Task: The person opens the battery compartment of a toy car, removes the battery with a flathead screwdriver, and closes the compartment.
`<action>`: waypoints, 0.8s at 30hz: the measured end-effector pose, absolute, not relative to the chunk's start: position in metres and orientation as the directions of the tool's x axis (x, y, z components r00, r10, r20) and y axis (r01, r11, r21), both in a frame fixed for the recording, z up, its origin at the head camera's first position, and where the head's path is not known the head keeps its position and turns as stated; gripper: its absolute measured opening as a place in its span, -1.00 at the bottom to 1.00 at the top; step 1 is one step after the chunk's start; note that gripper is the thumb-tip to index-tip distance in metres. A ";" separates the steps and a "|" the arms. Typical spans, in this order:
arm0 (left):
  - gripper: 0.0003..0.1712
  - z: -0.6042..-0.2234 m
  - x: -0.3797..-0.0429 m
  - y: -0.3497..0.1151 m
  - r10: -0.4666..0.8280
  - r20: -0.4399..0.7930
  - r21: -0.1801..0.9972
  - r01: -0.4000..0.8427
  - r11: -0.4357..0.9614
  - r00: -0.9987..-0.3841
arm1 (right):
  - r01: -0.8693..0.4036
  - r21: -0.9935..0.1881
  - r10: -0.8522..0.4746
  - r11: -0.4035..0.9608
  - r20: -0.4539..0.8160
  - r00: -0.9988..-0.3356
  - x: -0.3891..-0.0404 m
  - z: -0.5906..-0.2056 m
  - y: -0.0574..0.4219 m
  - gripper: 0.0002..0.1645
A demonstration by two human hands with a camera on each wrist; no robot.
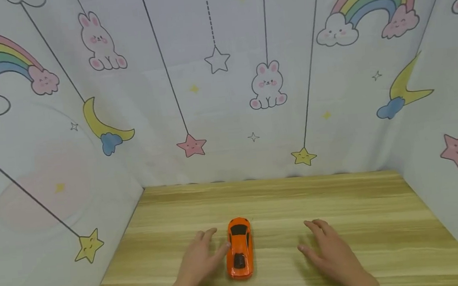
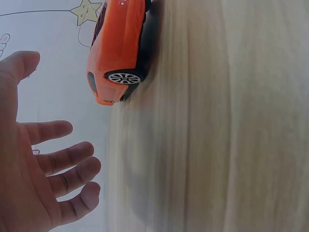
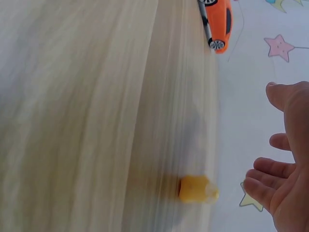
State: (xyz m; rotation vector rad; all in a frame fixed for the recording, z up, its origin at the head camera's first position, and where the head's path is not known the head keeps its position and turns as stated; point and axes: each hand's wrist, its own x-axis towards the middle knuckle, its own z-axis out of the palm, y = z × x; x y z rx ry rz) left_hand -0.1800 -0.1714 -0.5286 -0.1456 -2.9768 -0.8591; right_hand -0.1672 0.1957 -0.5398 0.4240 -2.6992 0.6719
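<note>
An orange toy car with dark windows stands on its wheels on the wooden table. Just to its left is my left hand, fingers spread and relaxed, the thumb overlapping the car's edge in the head view. The left wrist view shows a gap between this hand and the car. My right hand hovers above the table farther right, fingers loosely bent, holding nothing. In the right wrist view a small yellow object with a pale end lies near that hand; I cannot make out its kind.
White cloth walls printed with rabbits, stars, moons and rainbows enclose the back and both sides. The wood-grain table reaches back to the rear cloth. The yellow object does not show in the head view.
</note>
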 end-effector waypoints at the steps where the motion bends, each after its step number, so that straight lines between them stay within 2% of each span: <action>1: -0.10 -0.528 -0.181 -0.170 0.080 0.056 0.537 0.097 0.838 -0.995 | -0.361 -0.409 -0.207 0.838 0.374 -0.904 -0.168 -0.540 0.193 -0.24; 8: -0.07 -0.525 -0.186 -0.162 0.095 0.033 0.577 0.096 0.811 -0.995 | -0.361 -0.444 -0.226 0.820 0.328 -0.917 -0.171 -0.536 0.171 -0.23; 16: -0.09 -0.527 -0.187 -0.156 0.113 0.007 0.631 0.091 0.770 -0.994 | -0.327 -0.526 -0.248 0.785 0.216 -0.944 -0.171 -0.539 0.150 -0.23; 24: -0.14 -0.528 -0.187 -0.150 0.096 -0.015 0.657 0.062 0.751 -0.995 | -0.360 -0.560 -0.322 0.746 0.169 -0.932 -0.171 -0.539 0.128 -0.24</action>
